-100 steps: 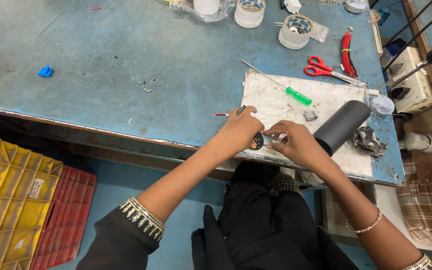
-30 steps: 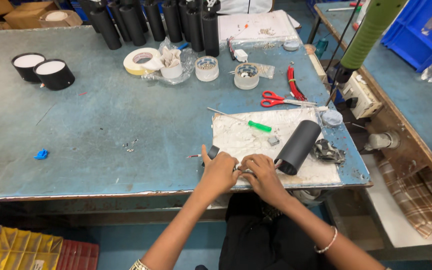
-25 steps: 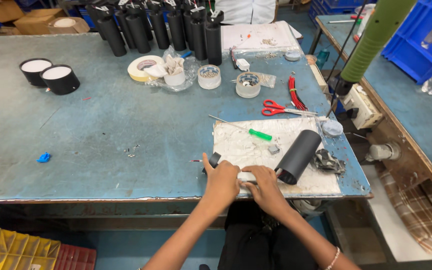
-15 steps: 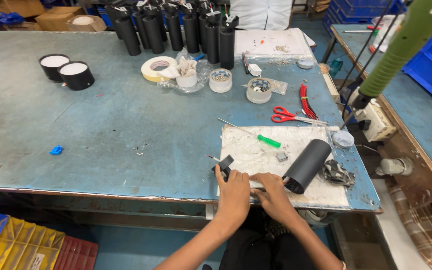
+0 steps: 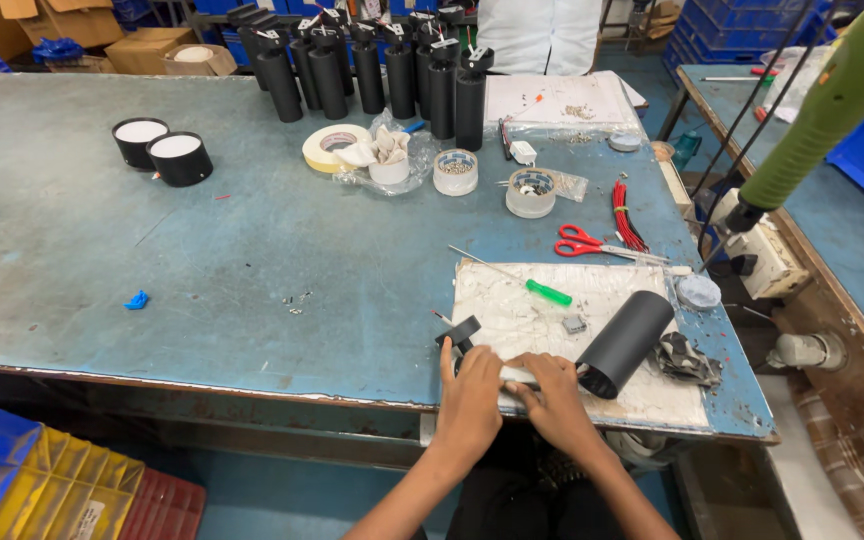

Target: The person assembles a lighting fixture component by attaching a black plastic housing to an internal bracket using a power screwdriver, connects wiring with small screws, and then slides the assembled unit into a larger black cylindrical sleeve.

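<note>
Head view: my left hand [image 5: 468, 395] and right hand [image 5: 555, 393] now nearer table edge, fingers pinching small white part [image 5: 519, 374] on white mat [image 5: 552, 330]. One black tube [image 5: 625, 343] beside. Two round black caps [image 5: 162, 150] far left.

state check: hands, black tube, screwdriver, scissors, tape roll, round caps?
left hand: on a small black part at the mat edge
right hand: pressing beside it
black tube: lying on its side
screwdriver: lying loose
scissors: closed, flat
tape roll: flat
round caps: white faces up

black cylinder [image 5: 627, 342], green-handled screwdriver [image 5: 537, 288], red scissors [image 5: 592, 243], blue-grey table [image 5: 252, 250].
</note>
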